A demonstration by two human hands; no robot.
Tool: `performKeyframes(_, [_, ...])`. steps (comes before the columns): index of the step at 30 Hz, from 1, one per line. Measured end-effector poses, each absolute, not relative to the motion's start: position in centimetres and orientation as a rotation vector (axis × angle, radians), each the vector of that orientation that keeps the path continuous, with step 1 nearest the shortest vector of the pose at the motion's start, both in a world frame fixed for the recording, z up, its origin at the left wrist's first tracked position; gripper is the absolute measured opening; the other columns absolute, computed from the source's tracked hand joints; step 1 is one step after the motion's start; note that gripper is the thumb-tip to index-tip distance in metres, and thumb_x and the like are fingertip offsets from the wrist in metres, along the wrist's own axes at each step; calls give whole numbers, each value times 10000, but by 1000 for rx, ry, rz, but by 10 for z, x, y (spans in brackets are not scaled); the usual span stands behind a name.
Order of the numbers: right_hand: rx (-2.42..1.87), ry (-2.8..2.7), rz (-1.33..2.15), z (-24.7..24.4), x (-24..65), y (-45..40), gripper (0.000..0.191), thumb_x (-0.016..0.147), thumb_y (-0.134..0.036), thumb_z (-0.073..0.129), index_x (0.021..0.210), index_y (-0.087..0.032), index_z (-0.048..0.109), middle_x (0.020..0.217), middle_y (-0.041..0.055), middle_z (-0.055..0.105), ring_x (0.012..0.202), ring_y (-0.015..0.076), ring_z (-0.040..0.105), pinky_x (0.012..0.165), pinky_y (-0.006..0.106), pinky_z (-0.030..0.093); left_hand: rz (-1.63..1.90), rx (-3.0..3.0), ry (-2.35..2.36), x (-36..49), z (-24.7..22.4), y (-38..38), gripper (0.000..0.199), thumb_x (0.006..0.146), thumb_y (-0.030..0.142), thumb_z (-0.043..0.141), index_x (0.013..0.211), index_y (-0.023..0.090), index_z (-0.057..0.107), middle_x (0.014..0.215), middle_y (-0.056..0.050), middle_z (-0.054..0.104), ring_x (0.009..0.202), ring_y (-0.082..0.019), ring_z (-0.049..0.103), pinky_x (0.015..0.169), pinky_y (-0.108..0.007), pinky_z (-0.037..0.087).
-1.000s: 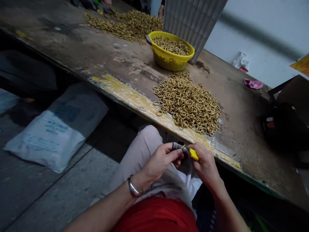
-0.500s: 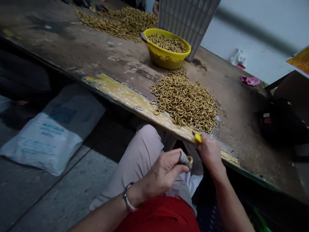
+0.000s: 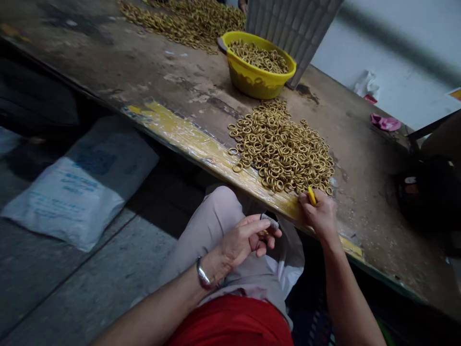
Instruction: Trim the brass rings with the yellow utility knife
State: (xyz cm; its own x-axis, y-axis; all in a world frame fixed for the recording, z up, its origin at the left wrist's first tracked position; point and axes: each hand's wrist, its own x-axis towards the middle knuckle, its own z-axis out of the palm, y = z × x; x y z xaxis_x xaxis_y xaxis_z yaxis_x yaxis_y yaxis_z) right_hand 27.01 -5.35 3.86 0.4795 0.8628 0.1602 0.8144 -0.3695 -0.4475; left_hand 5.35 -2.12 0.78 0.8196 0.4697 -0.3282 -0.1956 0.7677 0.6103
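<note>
Over my lap, my left hand (image 3: 248, 239) is closed with its fingers curled, and a grey cover wraps one fingertip. A bit of a gold ring (image 3: 265, 232) shows between those fingers; most of it is hidden. My right hand (image 3: 321, 211) is wrapped round a small yellow-handled tool (image 3: 311, 196), whose working end I cannot make out. This hand rests at the near edge of a heap of gold rings (image 3: 284, 149) on the table, its fingertips touching or close to the nearest rings.
Behind the heap stands a yellow basin (image 3: 252, 82) full of similar rings, against a grey ribbed panel (image 3: 288, 33). Another ring pile (image 3: 190, 24) lies farther back, near a person's hand (image 3: 243, 6). A pink cloth (image 3: 385, 122) lies right; a white sack (image 3: 79, 187) is on the floor.
My right hand has moved up from the table edge to the heap, its yellow-handled tool now pointing upward. My left hand has turned, and the ring that stuck out of it is mostly hidden.
</note>
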Motion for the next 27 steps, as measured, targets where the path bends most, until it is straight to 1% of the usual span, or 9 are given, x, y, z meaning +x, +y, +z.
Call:
performKeyframes(3, [-1973, -1054, 581, 43, 261, -58, 287, 815, -428, 612, 673, -182, 566, 534, -45, 445, 494, 104, 382, 498, 242, 299, 481, 770, 664, 63, 11, -19, 319, 747, 424, 724, 790, 142, 581, 661, -4, 613, 475, -65, 476, 384, -161, 296])
performKeyframes(5, [-1770, -862, 872, 45, 248, -62, 323, 781, -460, 676, 679, -187, 538, 499, -63, 418, 446, 84, 344, 447, 226, 278, 605, 974, 727, 69, 14, -19, 246, 773, 359, 710, 813, 150, 587, 633, 13, 615, 489, -71, 498, 429, -166, 353])
performKeyframes(7, [-1584, -711, 1068, 45, 234, -65, 342, 746, -460, 732, 706, -191, 525, 487, -78, 407, 416, 70, 327, 409, 207, 266, 728, 1171, 733, 72, 15, -20, 159, 808, 289, 680, 856, 156, 606, 707, -10, 673, 600, -103, 591, 537, -187, 444])
performKeyframes(10, [-1437, -588, 1201, 46, 215, -68, 346, 711, -428, 771, 719, -191, 519, 496, -90, 401, 396, 52, 320, 377, 179, 273, 853, 1446, 753, 70, 14, -23, 82, 843, 236, 655, 883, 168, 631, 800, -32, 719, 718, -140, 652, 657, -222, 492])
performKeyframes(15, [-1384, -527, 1319, 46, 200, -70, 380, 687, -433, 784, 676, -192, 490, 497, -97, 373, 389, 43, 304, 355, 165, 273, 977, 1718, 864, 61, 11, -26, 135, 841, 236, 659, 726, 169, 637, 698, -26, 676, 666, -147, 605, 652, -242, 469])
performKeyframes(18, [-1407, -614, 1328, 45, 199, -74, 396, 736, -487, 749, 686, -191, 491, 513, -87, 380, 403, 47, 291, 374, 180, 264, 888, 1518, 861, 59, 15, -26, 64, 814, 217, 662, 812, 157, 681, 758, -34, 703, 690, -143, 613, 657, -237, 485])
performKeyframes(20, [-1470, -758, 1244, 46, 199, -79, 402, 803, -525, 685, 690, -188, 497, 539, -71, 389, 433, 58, 302, 402, 195, 259, 778, 1289, 829, 57, 17, -25, 89, 783, 217, 670, 834, 145, 682, 702, -15, 683, 613, -121, 588, 578, -217, 477])
performKeyframes(24, [-1708, -1223, 782, 52, 202, -93, 383, 899, -466, 591, 651, -177, 545, 589, -36, 422, 536, 97, 377, 507, 230, 319, 649, 951, 781, 53, 21, -25, 168, 730, 273, 710, 756, 123, 640, 543, 31, 578, 441, -77, 491, 423, -184, 418])
performKeyframes(27, [-1708, -1453, 577, 55, 204, -101, 230, 933, -366, 559, 842, -182, 664, 713, 6, 566, 656, 140, 515, 630, 261, 415, 620, 833, 718, 50, 24, -28, 248, 698, 315, 756, 778, 114, 635, 611, -2, 633, 458, -82, 526, 421, -190, 457])
